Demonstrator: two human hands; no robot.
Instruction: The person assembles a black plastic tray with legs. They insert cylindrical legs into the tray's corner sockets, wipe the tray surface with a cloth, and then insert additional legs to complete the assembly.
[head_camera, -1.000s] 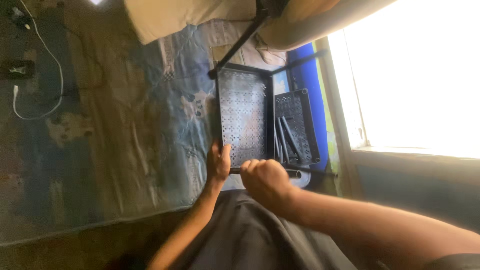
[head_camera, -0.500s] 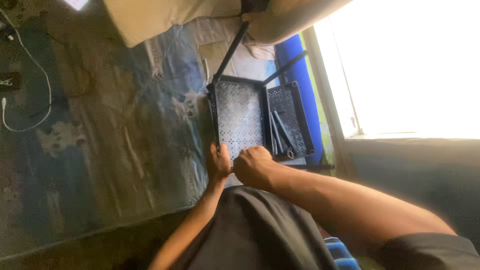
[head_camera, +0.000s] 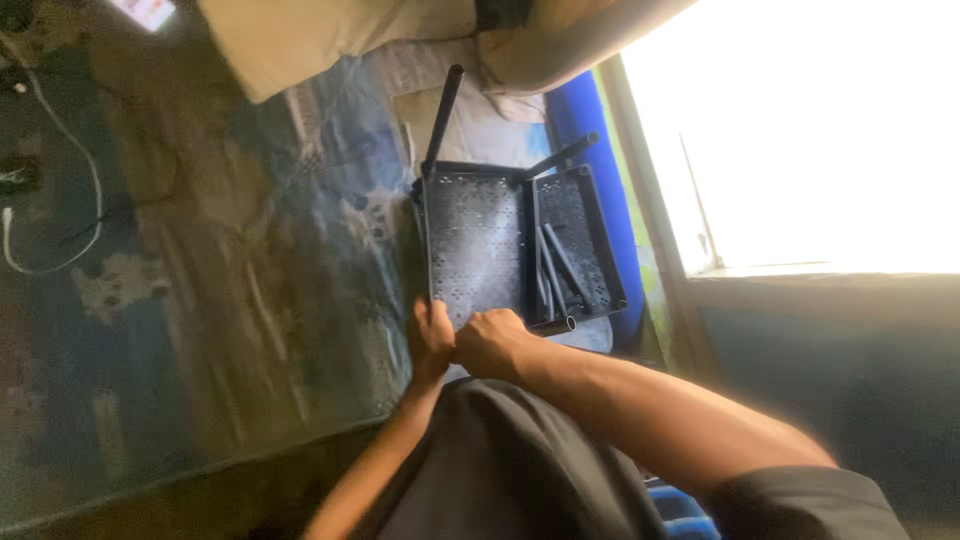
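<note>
Left hand (head_camera: 430, 340), right hand (head_camera: 490, 342) grip black perforated shelf (head_camera: 475, 245) edge.

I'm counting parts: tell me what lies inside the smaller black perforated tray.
Inside the smaller black tray lie a few loose dark tubes, side by side and slanted. Their near ends are partly hidden behind the right hand, so an exact count is uncertain.

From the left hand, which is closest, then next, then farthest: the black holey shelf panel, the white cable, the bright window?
1. Black perforated plastic shelf panel: touching the left hand, just beyond it.
2. Bright window: farther, up to its right.
3. White cable: farthest, on the floor at the far left edge.
</note>
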